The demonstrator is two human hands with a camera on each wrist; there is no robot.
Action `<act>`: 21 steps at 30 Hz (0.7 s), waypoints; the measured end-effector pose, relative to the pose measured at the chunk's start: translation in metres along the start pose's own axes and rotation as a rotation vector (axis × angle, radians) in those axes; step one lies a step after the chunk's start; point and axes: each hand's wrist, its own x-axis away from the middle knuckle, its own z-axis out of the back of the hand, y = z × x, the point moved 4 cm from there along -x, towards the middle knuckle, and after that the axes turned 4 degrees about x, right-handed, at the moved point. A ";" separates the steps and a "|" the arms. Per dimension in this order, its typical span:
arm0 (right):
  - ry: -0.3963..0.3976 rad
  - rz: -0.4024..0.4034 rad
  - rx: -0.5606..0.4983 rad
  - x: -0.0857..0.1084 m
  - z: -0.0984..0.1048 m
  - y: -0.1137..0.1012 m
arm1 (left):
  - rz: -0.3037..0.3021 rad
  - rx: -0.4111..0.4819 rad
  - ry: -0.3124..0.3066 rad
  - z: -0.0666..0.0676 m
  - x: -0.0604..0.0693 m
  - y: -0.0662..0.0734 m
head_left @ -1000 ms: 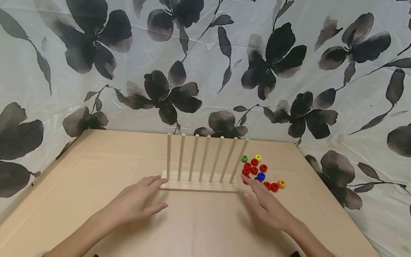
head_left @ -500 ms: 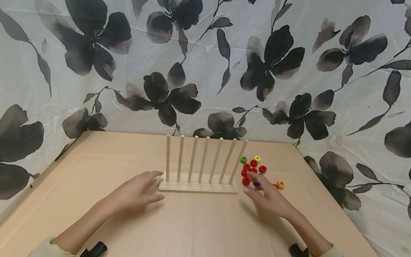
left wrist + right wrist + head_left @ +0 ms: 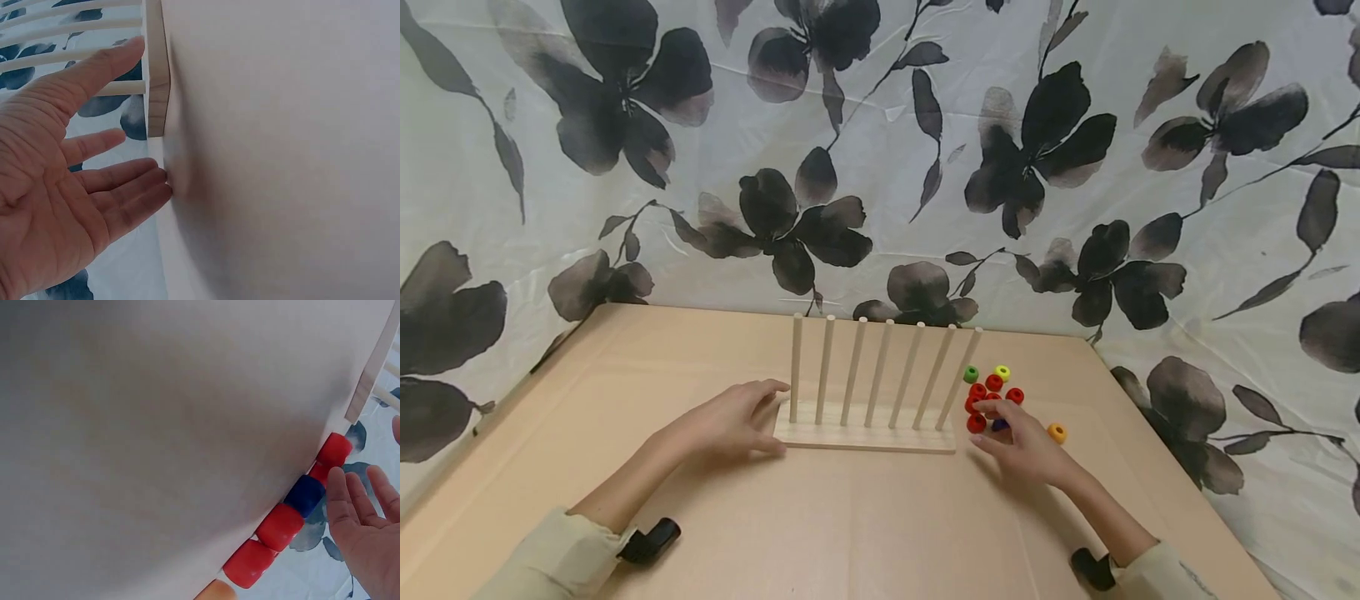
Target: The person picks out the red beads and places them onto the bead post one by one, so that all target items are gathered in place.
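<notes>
A pale wooden rack with several upright pegs has its flat base [image 3: 865,435] on the table. My left hand [image 3: 718,427] is at its left end, fingers and thumb spread around the corner. In the left wrist view the thumb [image 3: 112,62] overlaps the base's end; I cannot tell whether it touches. Right of the rack my right hand [image 3: 1026,450] hovers by the loose beads, fingers slightly bent, holding nothing visible. Nearest it are a red bead [image 3: 976,424] and a dark blue bead [image 3: 305,495]. The hand hides some beads in the head view.
Farther back lie a green bead [image 3: 971,374] and a yellow bead [image 3: 1002,372], with more red ones between. An orange bead [image 3: 1057,432] sits right of my right hand. The light wooden table [image 3: 865,525] ends at a flowered cloth [image 3: 910,208] behind.
My right hand has shifted slightly right and now covers the front red beads. My left hand drew back a little from the rack, then moved forward to its end again. The rack stays put.
</notes>
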 end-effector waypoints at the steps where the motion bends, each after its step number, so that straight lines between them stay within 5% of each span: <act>1: -0.001 0.000 -0.003 -0.001 0.000 0.001 | -0.007 -0.003 -0.004 0.000 -0.002 0.000; 13: 0.024 0.074 0.013 -0.011 0.003 0.002 | -0.013 -0.048 -0.078 0.002 -0.016 0.002; 21: -0.001 0.069 0.041 -0.018 0.001 0.004 | 0.003 -0.027 -0.072 0.003 -0.018 -0.003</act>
